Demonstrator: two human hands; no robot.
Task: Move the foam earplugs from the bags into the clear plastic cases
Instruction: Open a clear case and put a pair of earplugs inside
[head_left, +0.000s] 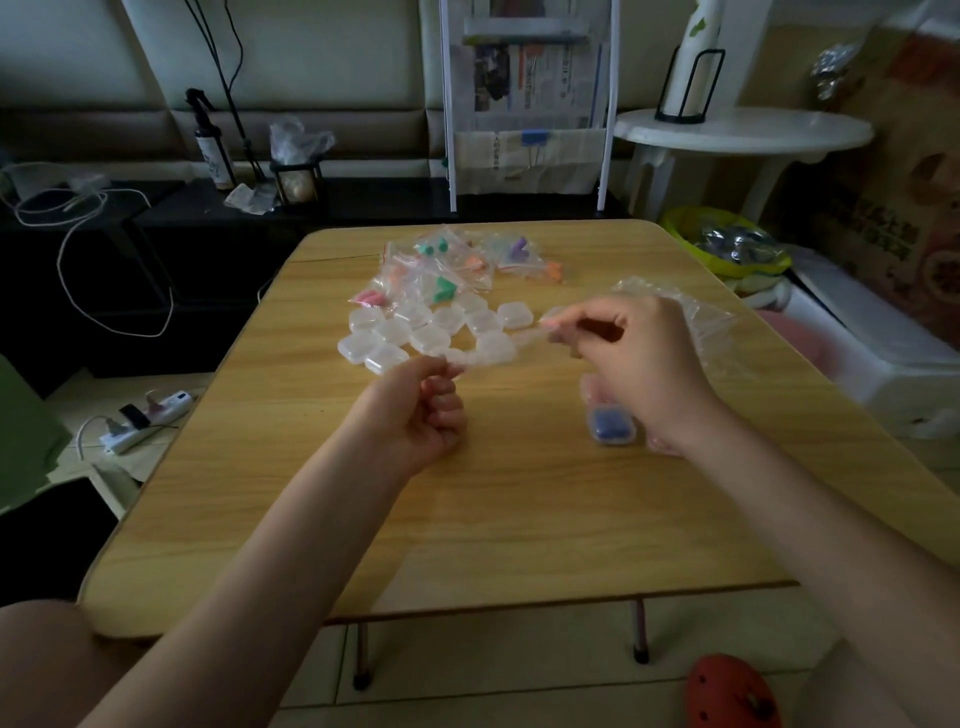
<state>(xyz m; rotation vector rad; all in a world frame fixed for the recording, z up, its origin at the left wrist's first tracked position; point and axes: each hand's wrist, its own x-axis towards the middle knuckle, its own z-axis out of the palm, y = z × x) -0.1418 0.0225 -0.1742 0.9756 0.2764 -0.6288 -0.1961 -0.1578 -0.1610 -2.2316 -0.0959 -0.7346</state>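
Observation:
A small clear bag is stretched between my two hands above the wooden table. My left hand pinches its near end with curled fingers. My right hand pinches its far end, where something pink shows. Several empty clear plastic cases lie clustered at the table's middle. Behind them sits a heap of small bags with foam earplugs in green, orange, pink and purple. A closed case holding blue earplugs lies under my right wrist.
A crumpled large clear bag lies behind my right hand. A yellow bowl and white boxes stand off the table's right edge. A power strip lies on the floor at left. A red shoe sits below.

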